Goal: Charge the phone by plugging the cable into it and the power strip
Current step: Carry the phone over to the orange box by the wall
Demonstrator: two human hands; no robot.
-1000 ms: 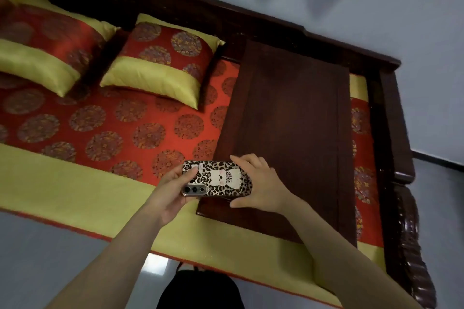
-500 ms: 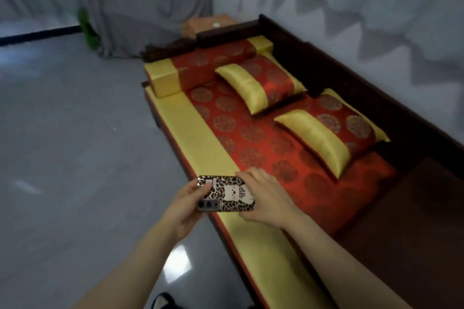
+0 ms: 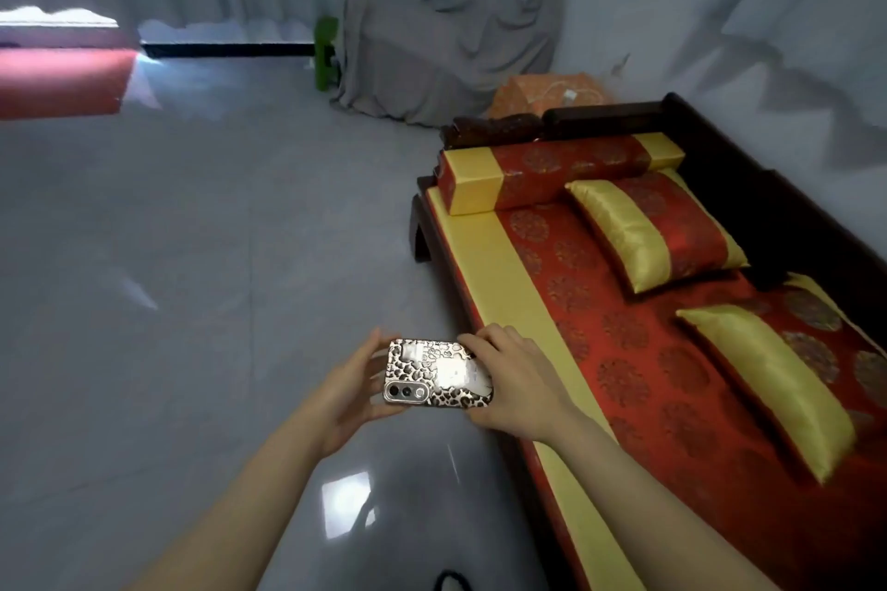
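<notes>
A phone (image 3: 437,374) in a leopard-print case, back and camera lenses facing up, is held sideways in front of me over the grey floor. My left hand (image 3: 348,391) grips its camera end from the left. My right hand (image 3: 516,382) wraps its other end from the right. Far off, beyond the couch's end, a white cable with a plug (image 3: 559,92) lies on an orange-covered surface (image 3: 518,96). No power strip shows clearly.
A dark wooden couch (image 3: 720,120) with a red and gold mattress, a bolster (image 3: 542,170) and two cushions (image 3: 657,230) runs along the right wall. A grey-draped piece of furniture (image 3: 441,48) and a green object (image 3: 326,53) stand at the back. Glossy grey floor (image 3: 192,254) spreads left.
My view has swung left from the dark wooden tray on the couch to the floor and the couch's far end. Both hands keep holding the phone the same way.
</notes>
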